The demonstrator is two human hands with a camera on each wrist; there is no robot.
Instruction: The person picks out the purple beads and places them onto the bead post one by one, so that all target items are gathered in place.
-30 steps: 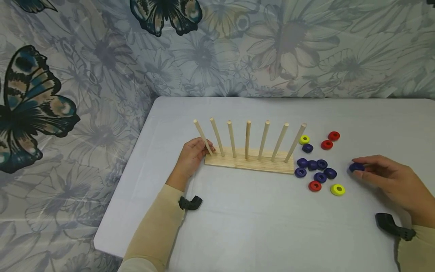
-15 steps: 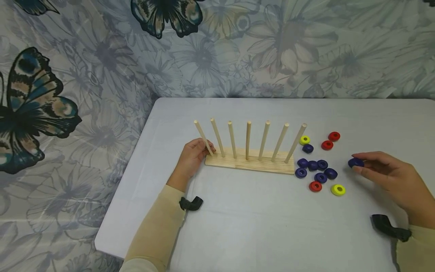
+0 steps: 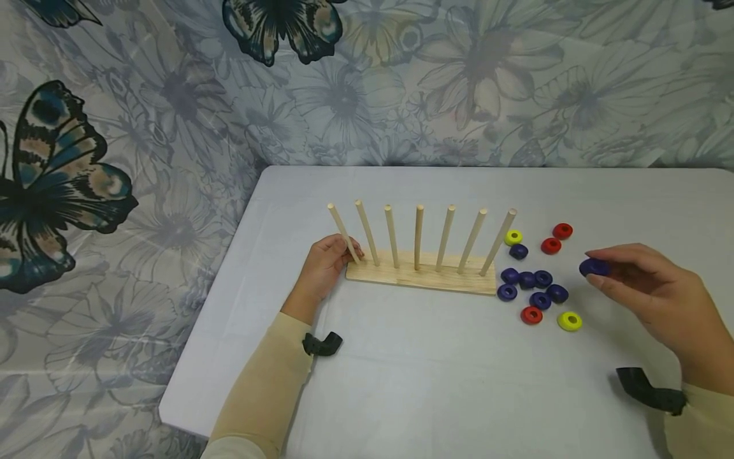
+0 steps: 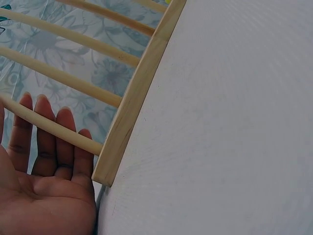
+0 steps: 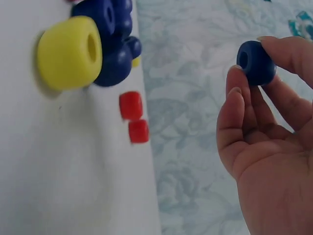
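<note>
My left hand point(image 3: 322, 264) is at the left end of a wooden peg rack point(image 3: 421, 278), its fingers curled round the leftmost peg point(image 3: 341, 226). In the left wrist view, the fingers point(image 4: 46, 147) pass behind that peg. Several bare pegs rise in a row from the flat base. Off to the right, my right hand point(image 3: 659, 296) pinches a dark blue bead point(image 3: 594, 267) between thumb and fingertips, raised over the table. The right wrist view shows the hole in the side of this blue bead point(image 5: 257, 63).
Several loose blue beads point(image 3: 527, 279) lie by the rack's right end. Around them are yellow beads point(image 3: 570, 321) and red beads point(image 3: 531, 315), with two more red beads farther back. The white table point(image 3: 436, 382) meets a floral cloth point(image 3: 390, 95) behind it.
My right hand has lifted the blue bead a little and moved it slightly left, toward the loose beads. The left hand and the rack have stayed in place.
</note>
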